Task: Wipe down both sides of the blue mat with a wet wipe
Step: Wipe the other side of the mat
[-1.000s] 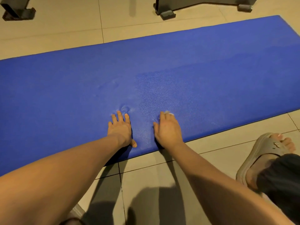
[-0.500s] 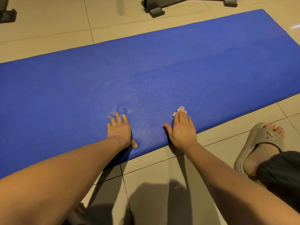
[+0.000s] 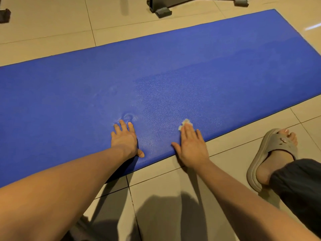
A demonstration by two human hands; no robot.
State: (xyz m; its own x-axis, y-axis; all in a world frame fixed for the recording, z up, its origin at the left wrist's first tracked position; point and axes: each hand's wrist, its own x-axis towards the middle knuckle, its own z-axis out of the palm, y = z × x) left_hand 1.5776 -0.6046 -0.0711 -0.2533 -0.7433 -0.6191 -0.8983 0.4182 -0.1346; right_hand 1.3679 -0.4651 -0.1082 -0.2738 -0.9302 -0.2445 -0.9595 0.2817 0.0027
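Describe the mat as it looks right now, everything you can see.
The mat is blue, long and rectangular, foam-like with a fine grain. It lies flat on the tiled floor, its left end out of frame. A paler, damp-looking patch spreads across its middle, and a small ring-shaped dent sits beside it. The left hand rests flat by the near edge; the right hand presses the wipe onto it there.

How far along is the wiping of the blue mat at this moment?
Looks done: a paler, damp-looking patch covers the middle of the blue mat. In hand: the right hand presses the wet wipe flat by the near edge; the left hand rests on the mat. Left: the darker stretch to the left looks unwiped, and the mat lies flat, so its underside is not yet done.
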